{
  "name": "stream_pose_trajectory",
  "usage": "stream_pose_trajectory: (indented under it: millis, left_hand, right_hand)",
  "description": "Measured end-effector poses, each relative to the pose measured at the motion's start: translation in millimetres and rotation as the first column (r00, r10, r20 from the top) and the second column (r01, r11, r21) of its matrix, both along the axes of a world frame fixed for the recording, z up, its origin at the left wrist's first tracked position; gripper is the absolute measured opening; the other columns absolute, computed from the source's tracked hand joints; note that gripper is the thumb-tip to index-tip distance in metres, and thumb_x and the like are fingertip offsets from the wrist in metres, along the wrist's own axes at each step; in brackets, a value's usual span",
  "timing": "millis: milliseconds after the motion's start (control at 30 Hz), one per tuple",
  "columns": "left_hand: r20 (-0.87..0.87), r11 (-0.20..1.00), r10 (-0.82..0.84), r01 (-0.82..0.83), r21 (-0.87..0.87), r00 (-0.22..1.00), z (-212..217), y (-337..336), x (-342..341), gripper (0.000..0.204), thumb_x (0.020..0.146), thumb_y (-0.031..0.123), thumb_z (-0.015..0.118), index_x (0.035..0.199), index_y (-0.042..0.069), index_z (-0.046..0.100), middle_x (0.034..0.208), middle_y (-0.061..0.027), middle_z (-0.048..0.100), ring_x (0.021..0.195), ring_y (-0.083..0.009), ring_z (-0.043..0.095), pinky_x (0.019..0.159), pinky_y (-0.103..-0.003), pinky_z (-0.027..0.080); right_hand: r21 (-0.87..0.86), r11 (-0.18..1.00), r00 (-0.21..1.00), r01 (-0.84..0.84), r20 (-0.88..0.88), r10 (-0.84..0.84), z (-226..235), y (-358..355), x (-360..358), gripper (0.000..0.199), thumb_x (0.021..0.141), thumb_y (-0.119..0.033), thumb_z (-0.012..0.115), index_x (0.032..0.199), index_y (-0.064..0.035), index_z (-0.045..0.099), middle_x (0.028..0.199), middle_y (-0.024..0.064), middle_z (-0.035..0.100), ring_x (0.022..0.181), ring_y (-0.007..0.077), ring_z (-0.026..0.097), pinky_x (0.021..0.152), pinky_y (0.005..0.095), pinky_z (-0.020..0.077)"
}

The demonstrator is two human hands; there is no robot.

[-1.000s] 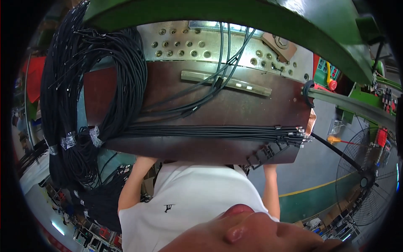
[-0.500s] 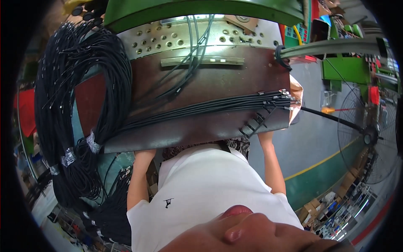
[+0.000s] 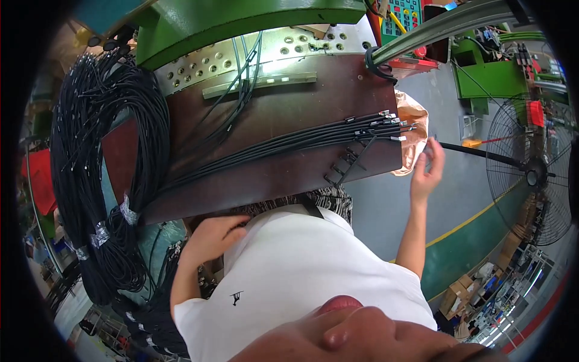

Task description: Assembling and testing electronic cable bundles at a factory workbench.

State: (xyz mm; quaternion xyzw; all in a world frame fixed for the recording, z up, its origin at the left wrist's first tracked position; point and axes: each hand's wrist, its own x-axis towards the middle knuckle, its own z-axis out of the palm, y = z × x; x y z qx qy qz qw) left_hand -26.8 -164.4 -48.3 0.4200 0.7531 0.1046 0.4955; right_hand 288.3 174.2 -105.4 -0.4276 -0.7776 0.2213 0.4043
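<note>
My right hand (image 3: 429, 168) is raised beside a tan, crinkled bag (image 3: 415, 130) at the right end of the brown tabletop (image 3: 289, 90). Its fingers are loosely bent and apart, and I see nothing in them. In front of my waist, just below the table's near edge, my left hand (image 3: 218, 236) has its fingers stretched out and holds nothing. A bundle of black cables (image 3: 283, 145) runs across the table, its connector ends reaching the bag. Near those ends lies a small black rack-like piece with prongs (image 3: 353, 160).
Large coils of black cable (image 3: 154, 120) hang at the left. A metal bar (image 3: 259, 85) and loose cables lie before the perforated plate (image 3: 211, 63) under a green machine frame (image 3: 247, 27). A grey arm (image 3: 434, 30) juts over the right; a fan (image 3: 534, 175) stands beyond.
Both hands have come out from under the table's near edge. My right hand rose toward the bag; my left drew back to my waist. The view has shifted slightly.
</note>
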Motion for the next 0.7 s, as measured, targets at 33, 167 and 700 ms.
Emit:
stream_pose_trajectory:
  millis: [33, 167, 700]
  left_hand:
    - [0.196, 0.982, -0.046, 0.008, 0.190, 0.980, 11.1, 4.8, 2.2, 0.038, 0.086, 0.022, 0.058, 0.118, 0.002, 0.057, 0.117, -0.0196, 0.058, 0.107, -0.0367, 0.056, 0.091, -0.041, 0.045]
    - [-0.039, 0.761, -0.071, 0.079, 0.644, 0.997, 30.1, 68.6, 2.4, 0.046, 0.083, 0.011, 0.061, 0.126, 0.001, 0.049, 0.128, -0.0169, 0.052, 0.116, -0.0340, 0.051, 0.097, -0.038, 0.042]
    - [-0.783, 0.779, 0.241, 0.367, 0.508, 0.573, -7.8, 3.0, -59.5, 0.033, 0.076, 0.010, 0.067, 0.108, 0.002, 0.062, 0.107, -0.0099, 0.059, 0.084, -0.0253, 0.057, 0.072, -0.034, 0.048]
  right_hand:
    - [-0.002, 1.000, 1.000, -0.006, -0.004, 0.006, 21.8, -0.6, -11.4, 0.037, 0.080, -0.001, 0.060, 0.118, -0.0036, 0.059, 0.112, 0.0129, 0.061, 0.104, 0.0236, 0.057, 0.090, 0.0360, 0.0436]
    - [0.232, 0.638, 0.632, -0.734, 0.576, 0.519, 72.0, -18.6, -89.9, 0.030, 0.077, -0.008, 0.061, 0.107, -0.0074, 0.064, 0.107, 0.0046, 0.062, 0.100, 0.0204, 0.058, 0.088, 0.0353, 0.0454]
    - [0.232, 0.743, 0.751, -0.627, 0.434, 0.498, 68.9, 8.9, -159.8, 0.046, 0.073, -0.009, 0.070, 0.117, -0.0091, 0.057, 0.111, 0.0081, 0.057, 0.101, 0.0260, 0.056, 0.086, 0.0359, 0.0457]
